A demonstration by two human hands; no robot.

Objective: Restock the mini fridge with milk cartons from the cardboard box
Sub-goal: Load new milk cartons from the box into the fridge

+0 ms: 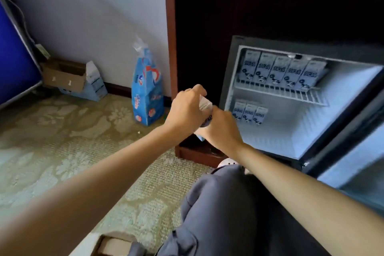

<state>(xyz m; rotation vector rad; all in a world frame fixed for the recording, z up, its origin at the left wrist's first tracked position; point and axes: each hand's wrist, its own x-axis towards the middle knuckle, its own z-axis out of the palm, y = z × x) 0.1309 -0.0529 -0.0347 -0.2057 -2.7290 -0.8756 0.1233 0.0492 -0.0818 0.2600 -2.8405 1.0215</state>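
Five cartons [280, 68] stand on the upper shelf [291, 94] of the mini fridge [270, 40], three below, and my left hand [187, 108] and right hand [223, 130] both grip the next carton [205, 105].

One wide-angle view looks forward and down from the person's head, tilted. It sits near the open mini fridge [291, 131], low over the carpeted floor [62, 131].

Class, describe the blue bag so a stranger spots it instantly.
From the open mini fridge, look left past the wooden frame. Against the white wall stands the blue bag, taller than the cardboard box farther left, clear plastic bunched on top.
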